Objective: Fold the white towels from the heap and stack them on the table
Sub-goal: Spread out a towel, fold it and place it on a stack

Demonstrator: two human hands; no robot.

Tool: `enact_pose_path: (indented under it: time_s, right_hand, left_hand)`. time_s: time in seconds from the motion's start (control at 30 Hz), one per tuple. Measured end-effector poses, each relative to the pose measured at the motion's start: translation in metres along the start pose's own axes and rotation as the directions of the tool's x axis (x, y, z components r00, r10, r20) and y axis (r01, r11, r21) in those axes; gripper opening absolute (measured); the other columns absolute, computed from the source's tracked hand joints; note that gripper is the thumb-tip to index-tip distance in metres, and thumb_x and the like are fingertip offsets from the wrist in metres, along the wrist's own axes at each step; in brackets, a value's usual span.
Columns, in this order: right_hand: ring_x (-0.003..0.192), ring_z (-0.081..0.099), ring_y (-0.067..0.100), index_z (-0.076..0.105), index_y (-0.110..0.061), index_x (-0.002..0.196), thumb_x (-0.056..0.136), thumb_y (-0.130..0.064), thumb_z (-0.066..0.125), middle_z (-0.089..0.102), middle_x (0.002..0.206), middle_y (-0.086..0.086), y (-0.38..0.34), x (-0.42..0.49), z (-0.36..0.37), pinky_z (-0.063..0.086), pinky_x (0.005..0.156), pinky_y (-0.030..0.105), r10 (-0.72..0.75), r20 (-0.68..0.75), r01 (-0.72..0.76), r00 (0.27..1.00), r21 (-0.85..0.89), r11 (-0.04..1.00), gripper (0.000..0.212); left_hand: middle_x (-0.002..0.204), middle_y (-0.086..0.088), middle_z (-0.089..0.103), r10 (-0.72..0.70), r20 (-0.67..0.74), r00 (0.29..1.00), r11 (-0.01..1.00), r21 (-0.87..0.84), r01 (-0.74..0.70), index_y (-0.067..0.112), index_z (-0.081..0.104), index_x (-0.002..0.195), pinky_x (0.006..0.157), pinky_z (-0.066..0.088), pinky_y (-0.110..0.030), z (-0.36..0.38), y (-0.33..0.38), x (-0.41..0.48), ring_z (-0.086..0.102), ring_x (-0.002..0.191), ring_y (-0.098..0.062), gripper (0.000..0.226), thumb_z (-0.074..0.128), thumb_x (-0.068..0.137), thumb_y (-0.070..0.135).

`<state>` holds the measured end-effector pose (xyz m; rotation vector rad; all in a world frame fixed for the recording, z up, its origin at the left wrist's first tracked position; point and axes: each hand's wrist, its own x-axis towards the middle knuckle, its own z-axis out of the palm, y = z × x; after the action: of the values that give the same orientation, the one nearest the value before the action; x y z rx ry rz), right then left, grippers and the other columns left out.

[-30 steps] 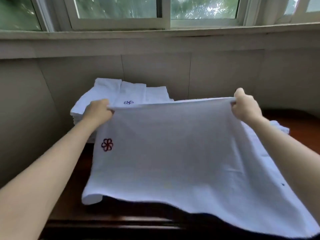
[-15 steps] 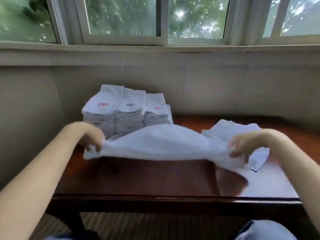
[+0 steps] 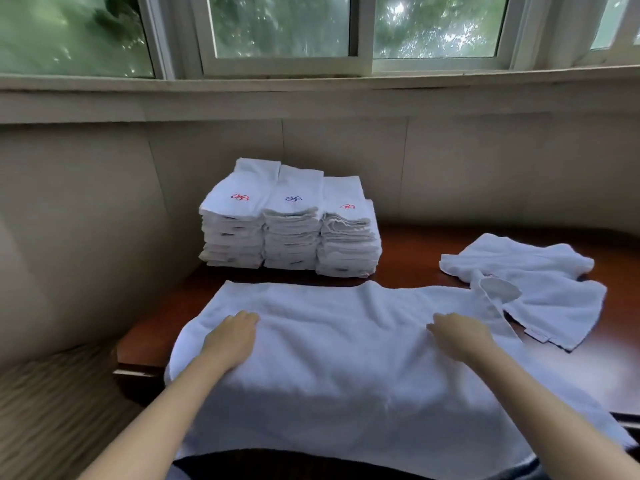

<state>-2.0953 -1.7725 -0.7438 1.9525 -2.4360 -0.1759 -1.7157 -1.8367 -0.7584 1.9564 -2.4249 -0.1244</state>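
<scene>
Three stacks stand folded at twelve o'clock; both flat hands, left hand and right hand, press an unfolded towel; a heap waits at two o'clock

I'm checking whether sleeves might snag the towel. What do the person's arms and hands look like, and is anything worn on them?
Both forearms are bare as far as the frame shows: no sleeves in view. The left hand and right hand wear no gloves, and no watch, bracelet or ring is visible, though the picture is too soft to rule out a thin ring.
</scene>
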Motion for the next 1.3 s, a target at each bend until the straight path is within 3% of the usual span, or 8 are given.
enact_pose_path:
  time_s: [0.2,0.33,0.43,0.67,0.87,1.0,1.13,1.3]
  right_hand:
    - [0.111,0.059,0.023,0.038,-0.01,0.129,0.094,-0.01,0.04,0.058,0.122,0.003,-0.004,0.028,0.004,0.04,0.069,0.028,0.198,-0.024,-0.199,0.98,-0.075,0.977,0.035]
    - [0.112,0.052,0.027,0.036,-0.013,0.131,0.101,-0.027,0.036,0.058,0.122,0.006,0.008,0.046,0.024,0.046,0.079,0.032,0.096,-0.168,-0.095,0.981,0.01,0.995,0.033]
    - [0.117,0.047,0.028,0.039,-0.018,0.137,0.099,-0.019,0.035,0.047,0.129,0.009,0.025,0.063,0.034,0.043,0.089,0.037,-0.006,-0.214,0.027,0.977,0.094,0.995,0.037]
    - [0.114,0.054,0.026,0.026,-0.024,0.146,0.09,-0.006,0.04,0.035,0.141,0.002,0.037,0.109,0.015,0.048,0.082,0.037,-0.033,-0.062,0.04,0.997,0.111,0.993,0.061]
    - [0.084,0.052,0.022,0.038,-0.019,0.094,0.083,-0.009,0.048,0.045,0.094,-0.001,0.029,0.135,-0.002,0.039,0.062,0.031,-0.069,0.034,0.072,0.997,-0.104,0.992,0.017]
    - [0.089,0.058,0.035,0.044,-0.011,0.09,0.086,0.002,0.043,0.046,0.104,0.013,0.033,0.145,-0.018,0.037,0.062,0.034,0.034,-0.226,-0.036,0.974,-0.006,0.999,0.014]
    - [0.07,0.055,0.045,0.051,0.006,0.091,0.084,0.013,0.042,0.043,0.096,0.029,0.036,0.14,-0.053,0.033,0.056,0.039,0.199,-0.622,-0.086,0.757,0.206,0.975,0.014]
    - [0.068,0.053,0.047,0.055,0.011,0.087,0.078,0.011,0.049,0.048,0.087,0.032,0.038,0.11,-0.048,0.032,0.056,0.038,0.24,-0.698,-0.051,0.675,0.28,0.959,0.011]
  left_hand:
    - [0.131,-0.005,0.055,-0.153,-0.054,0.987,0.986,0.05,0.156,0.028,0.012,0.151,0.084,0.047,-0.035,-0.012,0.0,0.031,0.057,0.11,-0.026,0.052,0.027,0.102,0.022]
    - [0.128,-0.001,0.054,-0.18,0.064,0.982,0.961,0.226,0.162,0.026,0.037,0.137,0.081,0.046,-0.034,-0.02,0.005,0.064,0.052,0.115,-0.023,0.044,0.035,0.095,0.015]
    - [0.125,-0.004,0.048,-0.209,0.064,0.976,0.954,0.232,0.189,0.019,0.049,0.123,0.088,0.047,-0.038,-0.028,0.003,0.087,0.045,0.12,-0.027,0.032,0.04,0.093,0.013]
    - [0.129,-0.006,0.037,-0.173,0.085,0.981,0.975,0.155,0.158,0.025,0.037,0.135,0.082,0.047,-0.038,-0.029,-0.023,0.129,0.053,0.1,-0.027,0.046,0.039,0.094,0.007]
    - [0.095,-0.005,0.051,-0.181,0.258,0.949,0.982,0.104,0.159,0.018,0.048,0.077,0.054,0.043,-0.027,-0.051,-0.038,0.15,0.051,0.069,-0.02,0.01,0.05,0.082,0.01]
    - [0.083,-0.01,0.053,-0.18,-0.041,0.983,0.982,-0.067,0.177,0.014,0.043,0.071,0.055,0.033,-0.03,-0.059,-0.046,0.156,0.049,0.07,-0.025,0.018,0.045,0.086,0.005]
    - [0.096,-0.018,0.053,-0.182,-0.428,0.885,0.981,-0.139,0.135,0.004,0.047,0.088,0.061,0.037,-0.038,-0.074,-0.035,0.155,0.051,0.082,-0.036,0.002,0.049,0.089,0.003]
    - [0.114,-0.021,0.042,-0.281,-0.561,0.779,0.947,-0.294,0.13,0.005,0.043,0.1,0.063,0.037,-0.039,-0.062,-0.031,0.124,0.048,0.088,-0.037,0.018,0.053,0.088,0.0]
